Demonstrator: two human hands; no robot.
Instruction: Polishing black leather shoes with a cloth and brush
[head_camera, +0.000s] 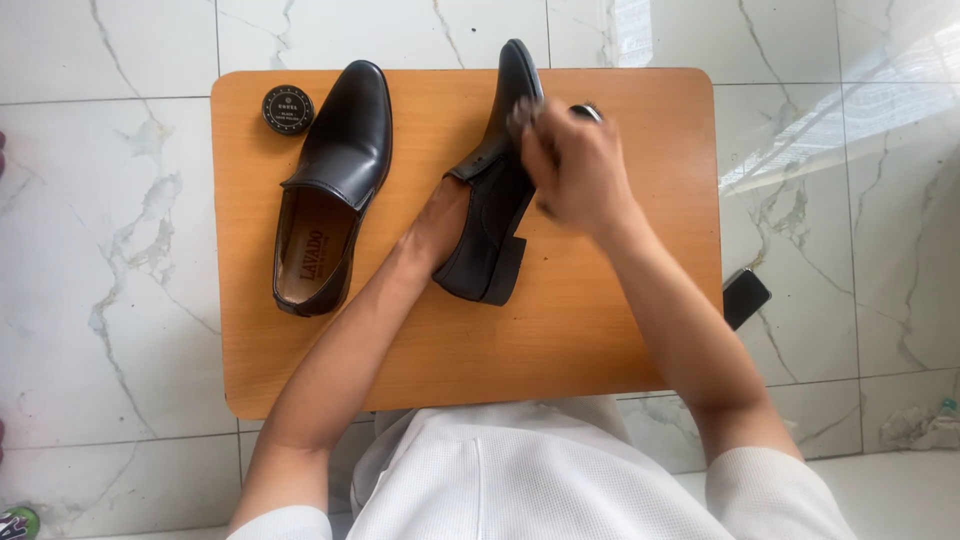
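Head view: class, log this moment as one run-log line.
left hand: inside tilted black shoe | right hand: holds brush against shoe, blurred | second shoe: flat on wooden table | polish tin: closed, beside it

Two black shoes on the table: one shoe lying near the left edge, one shoe tipped at centre. One round tin at the far left corner. One dark phone off the right edge. Two hands: left hand, right hand.
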